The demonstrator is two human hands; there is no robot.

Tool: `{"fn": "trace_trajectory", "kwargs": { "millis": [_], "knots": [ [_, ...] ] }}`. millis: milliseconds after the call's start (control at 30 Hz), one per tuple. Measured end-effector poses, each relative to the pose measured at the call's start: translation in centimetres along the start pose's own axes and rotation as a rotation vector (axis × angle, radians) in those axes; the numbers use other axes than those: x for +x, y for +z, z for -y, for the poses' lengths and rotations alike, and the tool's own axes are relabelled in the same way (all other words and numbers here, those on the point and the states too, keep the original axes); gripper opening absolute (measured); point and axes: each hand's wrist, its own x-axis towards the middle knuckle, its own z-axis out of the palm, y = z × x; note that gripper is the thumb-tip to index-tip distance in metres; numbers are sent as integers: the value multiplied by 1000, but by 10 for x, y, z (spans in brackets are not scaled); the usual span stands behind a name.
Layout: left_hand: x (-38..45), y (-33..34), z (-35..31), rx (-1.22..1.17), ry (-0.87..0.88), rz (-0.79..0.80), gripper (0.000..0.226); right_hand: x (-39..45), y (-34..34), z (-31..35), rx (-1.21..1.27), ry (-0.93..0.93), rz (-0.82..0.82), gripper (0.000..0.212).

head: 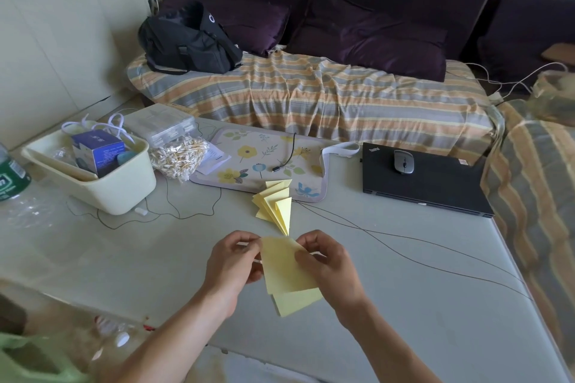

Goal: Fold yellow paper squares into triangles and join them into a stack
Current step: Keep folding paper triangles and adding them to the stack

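Above the pale table (pixel 420 305), both my hands hold a small pad of yellow paper squares (pixel 287 274). My left hand (pixel 231 261) pinches the top sheet at its upper left edge. My right hand (pixel 326 261) grips the pad's right side, thumb across the top sheet. A lower sheet sticks out beneath. Just beyond my hands, a stack of joined yellow folded triangles (pixel 275 207) lies fanned out on the table, its far end on a floral mat (pixel 249 162).
A cream bin (pixel 124 186) of items and a bag of cotton swabs (pixel 180 158) sit at the left. A shut black laptop (pixel 435 186) carrying a mouse (pixel 403 161) lies at right. Thin cables (pixel 404 249) cross the table. A sofa stands behind.
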Motion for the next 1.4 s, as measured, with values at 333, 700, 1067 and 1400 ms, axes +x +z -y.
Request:
{"fn": "trace_trajectory", "kwargs": {
  "millis": [333, 700, 1067, 1400],
  "knots": [
    [1, -2, -2, -42, -98, 61, 9, 4, 4, -6, 16, -85, -129, 22],
    [3, -3, 3, -32, -56, 64, 16, 7, 11, -13, -109, -141, -81, 30],
    [-3, 0, -3, 244, 17, 187, 45, 5, 14, -12, -232, -204, 9, 31],
    [-3, 1, -2, 148, -5, 210, 12, 5, 13, -9, -263, -43, -7, 19]
  ]
}}
